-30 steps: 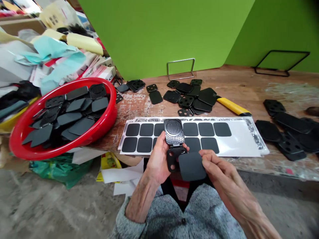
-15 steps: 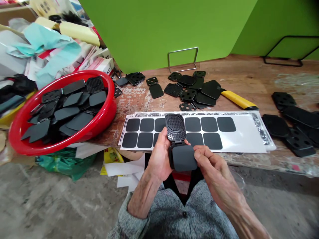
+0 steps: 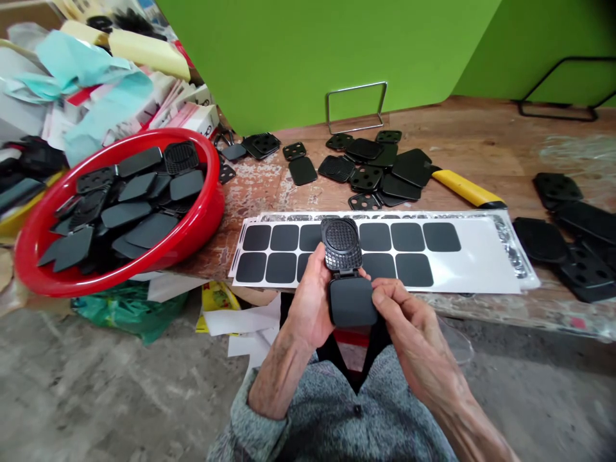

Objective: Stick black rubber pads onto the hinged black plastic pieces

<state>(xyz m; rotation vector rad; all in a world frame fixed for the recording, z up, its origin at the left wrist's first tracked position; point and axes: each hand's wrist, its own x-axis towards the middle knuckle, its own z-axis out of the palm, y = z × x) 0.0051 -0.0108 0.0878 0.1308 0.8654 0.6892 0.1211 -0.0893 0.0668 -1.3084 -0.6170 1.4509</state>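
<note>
My left hand (image 3: 312,301) is closed round a black hinged plastic piece (image 3: 342,245), its round-gridded half pointing away from me. On its nearer half lies a dark grey rounded-square pad (image 3: 353,301). The thumb and fingers of my right hand (image 3: 399,311) pinch that pad's right edge. Behind my hands, a white sheet (image 3: 486,256) bears two rows of similar dark pads and lies along the table's front edge. At the left, a red basin (image 3: 212,212) holds several black pieces.
Loose black plates (image 3: 402,186) lie mid-table beside a yellow-handled tool (image 3: 469,188), and more (image 3: 582,263) at the right. A wire stand (image 3: 356,109) stands before a green panel (image 3: 317,58). Papers and boxes (image 3: 110,96) crowd the back left.
The pad has shifted slightly left and now lines up with the nearer half of the hinged piece. My right hand has moved slightly left with it. The view has shifted slightly.
</note>
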